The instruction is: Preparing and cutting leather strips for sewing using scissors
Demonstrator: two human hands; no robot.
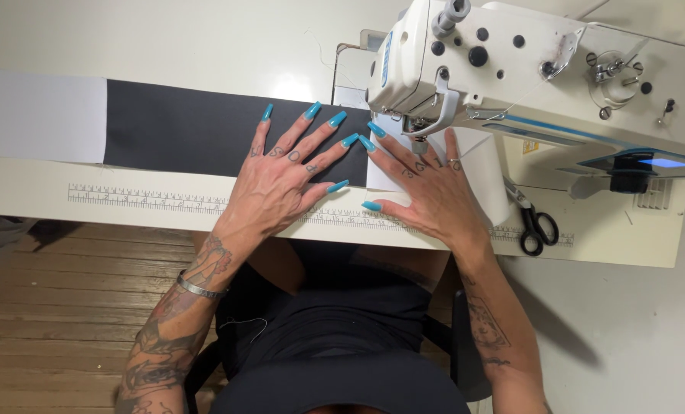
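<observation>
1. The black fabric strip (pixel 204 126) is laid flat across the sewing table (pixel 20 188), and its right end meets a white fabric piece (pixel 488 172) under the head of the industrial sewing machine (pixel 542 69). A second white panel (pixel 39 115) adjoins its far left end.
2. The left hand (pixel 281 184) is spread open, palm down, with its long turquoise-nailed fingers (pixel 323 130) fanned over the black strip just before the presser foot (pixel 419 142); nothing is pinched.
3. The right hand (pixel 430 192) is likewise held flat and open, pressed on the white piece beside the needle area, thumb pointing toward the left hand.
4. For a straight seam, even downward pressure from both palms is judged best, so that the two layers are fed together without shifting.
5. Fingertips are best kept clear of the needle; the long nails lie close to the foot, so care is called for there.
6. The fabric edge is best kept parallel to the printed ruler scale (pixel 151 199) along the table's front edge.
7. The strip should be guided, not pulled, or puckering may result.
8. The black-handled scissors (pixel 538 226) rest at the right, apart from both hands.
</observation>
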